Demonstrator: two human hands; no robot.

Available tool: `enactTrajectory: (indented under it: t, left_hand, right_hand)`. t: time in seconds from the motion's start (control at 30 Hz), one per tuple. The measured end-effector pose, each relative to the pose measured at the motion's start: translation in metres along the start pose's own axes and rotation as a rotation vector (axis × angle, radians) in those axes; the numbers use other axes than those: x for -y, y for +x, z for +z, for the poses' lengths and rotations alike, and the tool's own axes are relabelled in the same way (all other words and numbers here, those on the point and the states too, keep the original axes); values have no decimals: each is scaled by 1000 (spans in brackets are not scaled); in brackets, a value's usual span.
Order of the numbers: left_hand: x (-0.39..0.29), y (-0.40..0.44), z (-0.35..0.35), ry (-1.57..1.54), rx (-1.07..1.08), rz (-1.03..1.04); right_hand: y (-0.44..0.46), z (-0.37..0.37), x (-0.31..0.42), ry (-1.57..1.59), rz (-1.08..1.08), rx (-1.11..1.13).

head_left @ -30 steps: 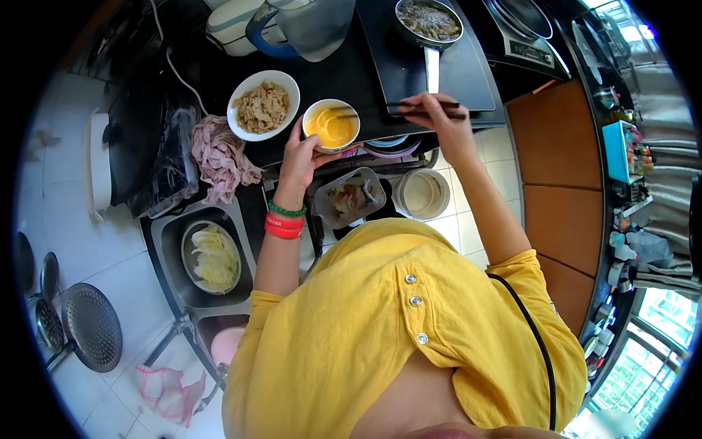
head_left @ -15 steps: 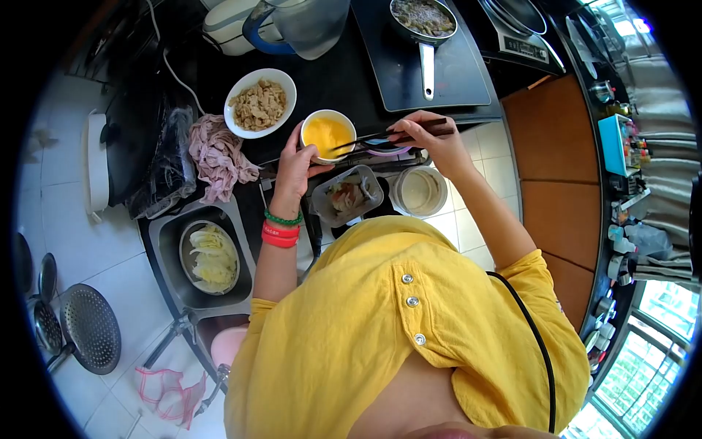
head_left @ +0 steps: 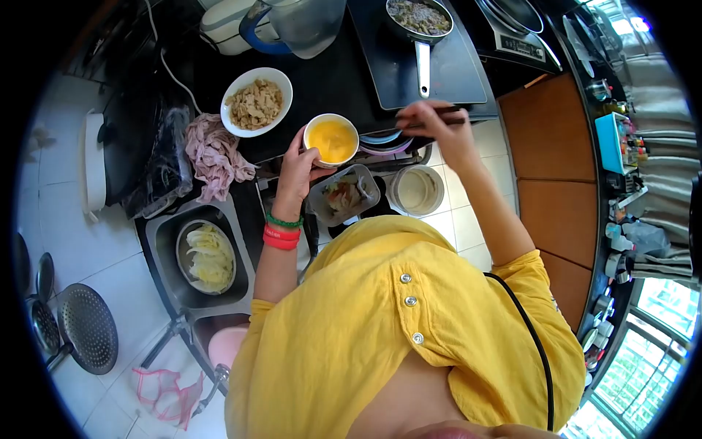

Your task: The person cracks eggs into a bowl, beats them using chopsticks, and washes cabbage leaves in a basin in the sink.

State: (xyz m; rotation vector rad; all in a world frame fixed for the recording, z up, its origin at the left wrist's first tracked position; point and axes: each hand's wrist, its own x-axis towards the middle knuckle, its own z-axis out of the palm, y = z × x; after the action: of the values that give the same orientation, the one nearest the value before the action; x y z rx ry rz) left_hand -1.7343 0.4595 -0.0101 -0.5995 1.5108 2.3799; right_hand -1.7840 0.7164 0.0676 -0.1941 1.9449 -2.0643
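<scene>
A small white bowl (head_left: 349, 158) of beaten yellow egg (head_left: 333, 139) is gripped by my left hand (head_left: 295, 170), thumb near the rim, at the counter's front edge. My right hand (head_left: 436, 126), slightly blurred, is closed around dark chopsticks (head_left: 453, 115) to the right of the bowl; their front ends are too blurred to make out. A larger white bowl (head_left: 228, 121) with pale brown pieces (head_left: 256, 104) stands on the counter left of the egg bowl. Beyond my right hand, a pan (head_left: 420, 20) of food sits on the dark cooktop (head_left: 395, 94).
A jug (head_left: 311, 29) stands at the back. A crumpled pink cloth (head_left: 212, 157) lies left of my left hand. Leafy vegetables (head_left: 210, 256) rest in a bowl in the sink (head_left: 164, 252). Below the counter edge are a clear container (head_left: 342, 196) and a round tub (head_left: 417, 190).
Half a second ago the chopsticks reached into the egg; now my right hand has lifted and moved slightly away from the bowl with them. My left hand still holds the bowl.
</scene>
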Motion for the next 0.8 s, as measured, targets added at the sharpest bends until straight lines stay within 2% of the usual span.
enactTrajectory:
  t: [0.03,0.13,0.27,0.37,0.4,0.43,0.5,0.57,0.6,0.63,0.7,0.8]
  left_hand:
    - [-1,-1,1,-28,28,-8]
    - [1,-1,4,-5,20,4]
    - [1,-1,6,28,14,7]
    - [2,0,5,26,37,3]
    - [1,-1,5,17,50,-9]
    - [0,-1,6,7,62,-21]
    - [0,-3,10,-13,62,-23]
    - [0,-3,10,-33,62,-26]
    - [1,-2,10,-30,73,-19]
    - [1,-1,9,-28,84,-12]
    - [6,1,8,-25,88,-28]
    - [3,2,10,-36,101,-33]
  right_hand:
    - [-3,-1,-11,23,80,-28]
    - [-5,-17,-12,131,101,-88]
    - [-19,-5,-16,68,170,-34]
    - [-11,-19,-17,231,78,-78]
    - [-10,-18,-20,168,49,-153]
    - [-18,-10,-29,216,168,1]
    - [-22,-12,-28,186,182,-5]
    - [-17,-28,-18,252,71,-106]
    - [-13,-26,-20,154,42,-154]
    - [-17,-22,-21,154,43,-154]
    - [-28,-12,-20,140,151,10]
    - [-17,-24,-11,122,39,-66]
